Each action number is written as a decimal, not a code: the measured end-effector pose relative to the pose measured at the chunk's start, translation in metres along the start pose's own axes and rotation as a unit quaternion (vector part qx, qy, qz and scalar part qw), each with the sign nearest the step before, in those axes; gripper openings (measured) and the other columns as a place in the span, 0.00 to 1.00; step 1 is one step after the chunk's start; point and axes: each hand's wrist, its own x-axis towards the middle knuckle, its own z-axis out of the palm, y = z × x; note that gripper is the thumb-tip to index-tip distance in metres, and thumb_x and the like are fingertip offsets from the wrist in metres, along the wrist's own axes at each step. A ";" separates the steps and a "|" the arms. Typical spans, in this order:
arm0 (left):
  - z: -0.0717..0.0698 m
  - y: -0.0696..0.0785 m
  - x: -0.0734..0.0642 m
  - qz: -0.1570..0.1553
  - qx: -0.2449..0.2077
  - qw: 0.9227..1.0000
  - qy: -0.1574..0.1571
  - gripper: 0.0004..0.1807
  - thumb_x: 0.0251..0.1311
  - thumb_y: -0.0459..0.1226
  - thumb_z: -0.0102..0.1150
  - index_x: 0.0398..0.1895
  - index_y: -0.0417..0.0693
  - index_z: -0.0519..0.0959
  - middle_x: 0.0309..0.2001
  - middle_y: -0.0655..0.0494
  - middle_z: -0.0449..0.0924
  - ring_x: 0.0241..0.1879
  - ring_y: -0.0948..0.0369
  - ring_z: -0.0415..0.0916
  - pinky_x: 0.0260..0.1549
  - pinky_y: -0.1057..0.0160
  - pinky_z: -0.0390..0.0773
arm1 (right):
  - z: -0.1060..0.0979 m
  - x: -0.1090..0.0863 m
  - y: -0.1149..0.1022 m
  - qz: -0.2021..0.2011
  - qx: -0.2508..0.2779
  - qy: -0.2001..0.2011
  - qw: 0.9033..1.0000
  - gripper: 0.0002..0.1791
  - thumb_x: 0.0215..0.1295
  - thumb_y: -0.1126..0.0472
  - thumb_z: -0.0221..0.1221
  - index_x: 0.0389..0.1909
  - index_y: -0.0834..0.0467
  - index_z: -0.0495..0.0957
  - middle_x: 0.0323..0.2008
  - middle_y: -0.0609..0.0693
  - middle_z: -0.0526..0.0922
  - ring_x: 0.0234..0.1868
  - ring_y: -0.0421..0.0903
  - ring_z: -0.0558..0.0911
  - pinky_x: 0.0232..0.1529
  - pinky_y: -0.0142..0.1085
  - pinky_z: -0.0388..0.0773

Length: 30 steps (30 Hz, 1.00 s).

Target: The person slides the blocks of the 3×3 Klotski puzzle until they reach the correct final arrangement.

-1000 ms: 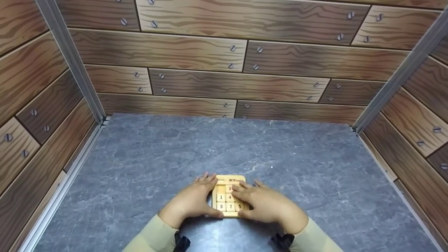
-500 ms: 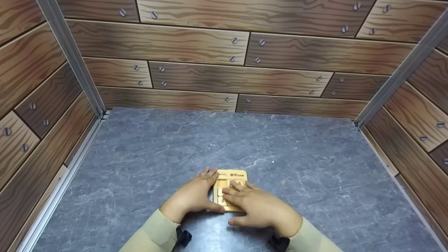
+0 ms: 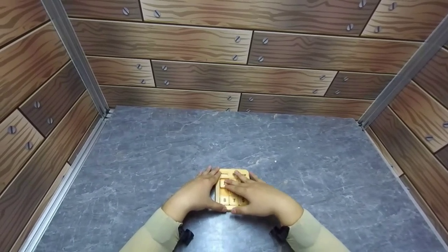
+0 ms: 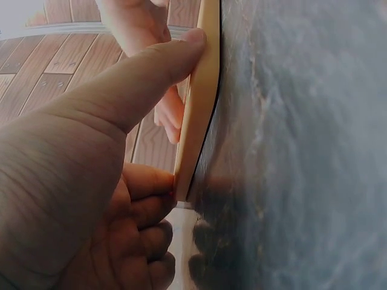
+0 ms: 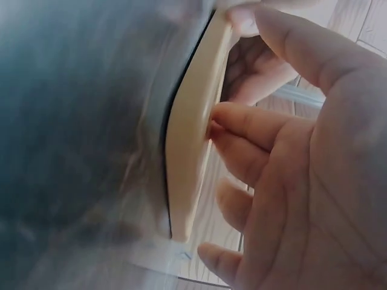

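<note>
A yellow sliding number puzzle [image 3: 224, 200] lies flat on the grey table near its front. Its lower tiles read 8 and 7; most others are hidden under fingers. My left hand [image 3: 192, 196] holds the puzzle's left side, with the thumb at the near corner and fingertips along the far left edge. In the left wrist view that thumb presses the puzzle's side wall [image 4: 202, 90]. My right hand [image 3: 263, 198] lies over the right half, its fingers reaching across the tiles and its thumb by the near edge. Two right fingertips touch the top face in the right wrist view.
The grey marbled tabletop [image 3: 175, 140] spreads around the puzzle. Behind it stands a wood-plank patterned wall [image 3: 196, 75], with similar walls left and right. Metal posts [image 3: 77, 59] mark the corners.
My right hand has shifted left over the tiles, and its thumb has come back to the near edge. A left-column tile has slid up into the upper-left gap. The left hand stays put.
</note>
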 end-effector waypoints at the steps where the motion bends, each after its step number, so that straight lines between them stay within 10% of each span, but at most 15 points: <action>1: 0.001 0.000 0.000 0.000 0.000 1.000 -0.001 0.71 0.50 0.63 0.87 0.90 0.40 0.60 0.93 0.46 0.53 0.94 0.42 0.47 0.93 0.37 0.50 | -0.001 0.001 0.001 0.001 0.001 0.000 1.000 0.47 0.76 0.29 0.64 0.89 0.43 0.67 0.89 0.45 0.66 0.94 0.60 0.55 0.94 0.69 0.44; 30: 0.001 0.003 0.000 -0.006 0.002 1.000 0.000 0.72 0.49 0.64 0.88 0.91 0.40 0.60 0.93 0.45 0.53 0.94 0.43 0.48 0.93 0.38 0.51 | 0.005 -0.035 0.005 0.004 0.015 -0.018 1.000 0.50 0.72 0.30 0.68 0.89 0.46 0.66 0.91 0.38 0.60 0.95 0.56 0.53 0.93 0.69 0.45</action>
